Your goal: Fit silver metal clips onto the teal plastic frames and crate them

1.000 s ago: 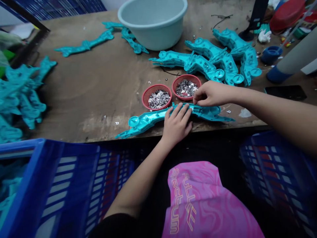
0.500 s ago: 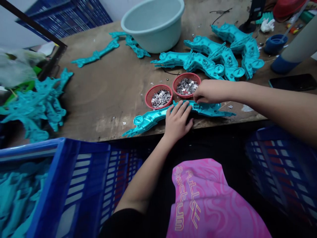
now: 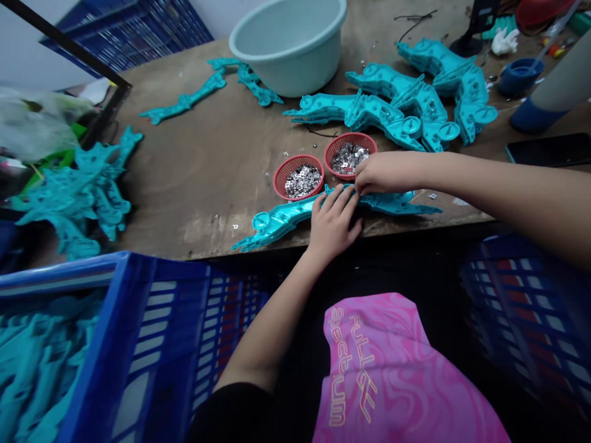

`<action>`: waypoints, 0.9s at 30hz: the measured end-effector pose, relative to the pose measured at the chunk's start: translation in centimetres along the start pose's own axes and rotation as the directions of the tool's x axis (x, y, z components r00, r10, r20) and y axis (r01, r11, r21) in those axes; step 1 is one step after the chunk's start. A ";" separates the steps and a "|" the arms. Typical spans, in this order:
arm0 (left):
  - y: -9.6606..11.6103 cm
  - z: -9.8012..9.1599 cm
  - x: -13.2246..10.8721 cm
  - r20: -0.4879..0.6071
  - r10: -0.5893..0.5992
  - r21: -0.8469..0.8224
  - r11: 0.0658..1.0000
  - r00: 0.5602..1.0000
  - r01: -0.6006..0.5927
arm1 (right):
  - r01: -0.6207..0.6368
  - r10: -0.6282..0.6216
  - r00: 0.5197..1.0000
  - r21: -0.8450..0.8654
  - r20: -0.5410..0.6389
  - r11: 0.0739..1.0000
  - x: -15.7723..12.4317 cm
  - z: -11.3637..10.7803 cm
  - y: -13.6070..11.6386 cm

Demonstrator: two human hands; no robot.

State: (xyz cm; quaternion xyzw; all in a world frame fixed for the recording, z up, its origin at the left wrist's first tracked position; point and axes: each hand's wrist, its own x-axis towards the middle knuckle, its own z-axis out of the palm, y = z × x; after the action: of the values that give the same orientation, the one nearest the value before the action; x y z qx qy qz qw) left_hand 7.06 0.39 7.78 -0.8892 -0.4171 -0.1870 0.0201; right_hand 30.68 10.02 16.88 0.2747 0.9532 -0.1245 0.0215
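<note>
A long, curved teal plastic part lies along the table's front edge. My left hand rests on its middle, fingers stretched out over the top and thumb out to the side. My right hand is closed in a pinch at the part, just beside the left fingertips; whatever its fingers hold is hidden. Right behind the part stand two red baskets of small shiny metal pieces, the left basket and the right basket, the latter close to my right hand.
Assembled teal parts lie at the back right, near a phone. A pale basin stands at the back. Loose teal parts are heaped on the left. Blue crates flank my lap.
My right hand has moved slightly left and down, from near the right basket onto the teal part beside my left fingers. My left hand stays on the part.
</note>
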 end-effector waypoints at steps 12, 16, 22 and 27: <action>0.1 -0.1 0.0 0.039 -0.022 -0.014 1.000 0.999 0.023 | -0.005 0.005 1.000 0.006 0.011 1.000 0.9 0.3 0.4; -0.1 -0.3 0.1 0.040 -0.008 0.005 1.000 0.999 0.008 | -0.067 0.067 0.998 0.023 0.023 0.997 1.1 0.0 -0.1; 0.1 -0.1 0.0 0.042 -0.007 0.010 1.000 0.999 0.006 | -0.108 0.115 0.989 -0.080 0.090 0.991 0.6 -1.1 -1.6; 0.2 -1.1 -0.1 0.016 -0.021 -0.107 0.994 1.000 0.022 | -0.172 0.172 0.985 0.006 0.032 0.985 0.1 -1.7 -2.0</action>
State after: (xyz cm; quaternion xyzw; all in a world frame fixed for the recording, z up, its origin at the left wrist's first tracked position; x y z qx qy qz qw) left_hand 6.79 -0.06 8.82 -0.8859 -0.4161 -0.2026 -0.0329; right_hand 29.54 8.84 18.93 0.3542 0.9248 -0.1308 0.0461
